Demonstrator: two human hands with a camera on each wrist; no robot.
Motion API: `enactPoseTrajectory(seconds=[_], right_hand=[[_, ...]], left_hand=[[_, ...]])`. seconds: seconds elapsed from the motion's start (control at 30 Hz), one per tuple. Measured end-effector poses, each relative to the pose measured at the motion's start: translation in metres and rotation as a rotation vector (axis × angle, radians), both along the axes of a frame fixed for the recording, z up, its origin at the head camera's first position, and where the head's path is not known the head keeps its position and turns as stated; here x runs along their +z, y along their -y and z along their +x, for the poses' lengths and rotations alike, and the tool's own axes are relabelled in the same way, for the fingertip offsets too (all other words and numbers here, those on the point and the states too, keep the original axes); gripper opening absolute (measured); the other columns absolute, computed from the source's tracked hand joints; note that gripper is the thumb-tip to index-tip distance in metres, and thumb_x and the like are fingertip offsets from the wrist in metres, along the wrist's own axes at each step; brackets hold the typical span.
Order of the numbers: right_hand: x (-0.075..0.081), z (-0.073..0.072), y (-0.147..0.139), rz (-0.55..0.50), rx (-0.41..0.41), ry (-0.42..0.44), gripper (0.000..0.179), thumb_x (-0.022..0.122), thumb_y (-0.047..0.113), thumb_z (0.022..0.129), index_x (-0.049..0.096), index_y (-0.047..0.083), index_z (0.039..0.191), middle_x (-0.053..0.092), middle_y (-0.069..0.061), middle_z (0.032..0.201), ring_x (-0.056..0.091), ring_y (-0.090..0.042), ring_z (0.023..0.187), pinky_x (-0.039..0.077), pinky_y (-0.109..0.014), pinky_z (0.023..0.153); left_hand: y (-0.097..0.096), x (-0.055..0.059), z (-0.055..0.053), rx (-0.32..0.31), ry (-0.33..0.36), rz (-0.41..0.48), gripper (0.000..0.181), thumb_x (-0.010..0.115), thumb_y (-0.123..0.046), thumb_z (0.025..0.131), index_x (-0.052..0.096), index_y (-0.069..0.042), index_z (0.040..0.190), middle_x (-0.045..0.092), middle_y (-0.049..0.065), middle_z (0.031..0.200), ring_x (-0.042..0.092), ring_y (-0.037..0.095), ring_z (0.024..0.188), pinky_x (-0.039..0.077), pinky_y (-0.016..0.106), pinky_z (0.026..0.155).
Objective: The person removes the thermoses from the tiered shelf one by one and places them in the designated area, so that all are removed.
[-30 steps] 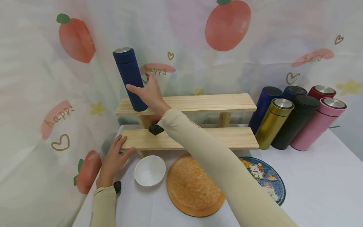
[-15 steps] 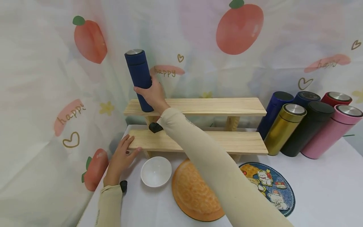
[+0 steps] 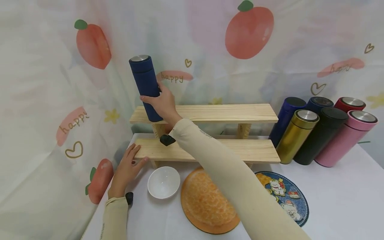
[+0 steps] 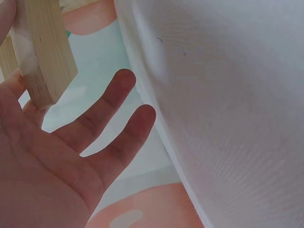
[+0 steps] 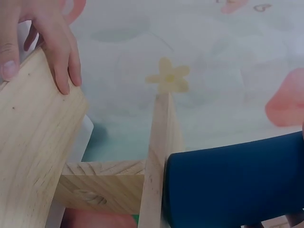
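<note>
In the head view, my right hand (image 3: 163,102) holds a dark blue thermos bottle (image 3: 146,78) low on its body, thumb in front and fingers behind. The bottle's base meets the left end of the upper board of a two-tier wooden shelf (image 3: 225,113); the right wrist view shows the blue bottle (image 5: 232,180) against that board. My left hand (image 3: 126,170) rests at the left end of the lower board (image 3: 168,151), thumb at its front edge and fingertips on top. Two of its fingers stretch out free in the left wrist view. Part of the lower board lies behind my right forearm.
Several more bottles, gold (image 3: 297,136), black (image 3: 319,136), pink (image 3: 346,138), blue and red among them, stand right of the shelf. A white bowl (image 3: 163,182), a round orange-brown mat (image 3: 207,203) and a blue cartoon mat (image 3: 300,196) lie in front. A printed curtain (image 3: 204,76) hangs behind.
The fingers of my right hand, held partly off the bottle a second ago, have closed in against it. The head view has shifted slightly. Bottle and left hand keep their places on the shelf.
</note>
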State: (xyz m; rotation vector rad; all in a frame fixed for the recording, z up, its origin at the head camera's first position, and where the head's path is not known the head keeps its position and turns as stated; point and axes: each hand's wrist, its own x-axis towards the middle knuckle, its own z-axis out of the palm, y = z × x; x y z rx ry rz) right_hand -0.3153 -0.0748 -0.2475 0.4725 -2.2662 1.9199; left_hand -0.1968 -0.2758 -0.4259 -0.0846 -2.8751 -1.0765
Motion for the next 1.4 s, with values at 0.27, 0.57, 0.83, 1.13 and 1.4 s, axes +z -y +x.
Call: enactPoseTrajectory(seconds=[0.27, 0.57, 0.83, 1.13, 1.4], right_hand=[[0.000, 0.013, -0.013, -0.015, 0.056, 0.003, 0.077, 0.085, 0.029, 0.095, 0.048, 0.013, 0.160, 0.061, -0.004, 0.147, 0.062, -0.021, 0.128, 0.052, -0.039, 0.108], [-0.005, 0.022, -0.034, -0.127, 0.104, 0.013, 0.075, 0.087, 0.023, 0.091, 0.052, 0.010, 0.157, 0.062, -0.005, 0.144, 0.062, -0.021, 0.125, 0.052, -0.041, 0.107], [-0.002, 0.037, -0.058, -0.168, 0.129, 0.009, 0.077, 0.086, 0.021, 0.091, 0.051, 0.012, 0.159, 0.061, -0.004, 0.147, 0.064, -0.022, 0.124, 0.053, -0.043, 0.107], [-0.005, 0.053, -0.079, -0.173, 0.177, 0.001, 0.079, 0.087, 0.018, 0.090, 0.050, 0.015, 0.160, 0.062, -0.003, 0.145, 0.068, -0.027, 0.119, 0.057, -0.045, 0.101], [-0.014, 0.067, -0.098, -0.142, 0.184, -0.013, 0.075, 0.087, 0.018, 0.090, 0.054, 0.015, 0.158, 0.064, -0.003, 0.142, 0.070, -0.027, 0.115, 0.056, -0.048, 0.101]], left_hand=[[0.001, -0.002, -0.001, -0.025, -0.011, 0.039, 0.080, 0.068, -0.043, 0.107, 0.034, -0.002, 0.166, 0.014, 0.019, 0.176, 0.036, 0.046, 0.152, 0.044, 0.060, 0.116], [0.001, -0.003, 0.000, -0.033, -0.005, 0.004, 0.081, 0.066, -0.047, 0.107, 0.034, -0.003, 0.166, 0.015, 0.019, 0.176, 0.042, 0.045, 0.147, 0.045, 0.059, 0.114], [0.000, 0.006, -0.007, -0.044, -0.021, -0.006, 0.083, 0.066, -0.049, 0.107, 0.033, -0.002, 0.166, 0.015, 0.019, 0.176, 0.043, 0.047, 0.146, 0.044, 0.061, 0.114], [0.000, 0.005, -0.008, -0.038, -0.004, -0.015, 0.084, 0.066, -0.050, 0.106, 0.032, -0.002, 0.166, 0.014, 0.020, 0.176, 0.043, 0.048, 0.146, 0.044, 0.061, 0.115], [-0.001, 0.002, 0.000, -0.032, -0.005, 0.003, 0.082, 0.066, -0.047, 0.107, 0.033, 0.000, 0.166, 0.015, 0.020, 0.176, 0.040, 0.047, 0.148, 0.043, 0.061, 0.115]])
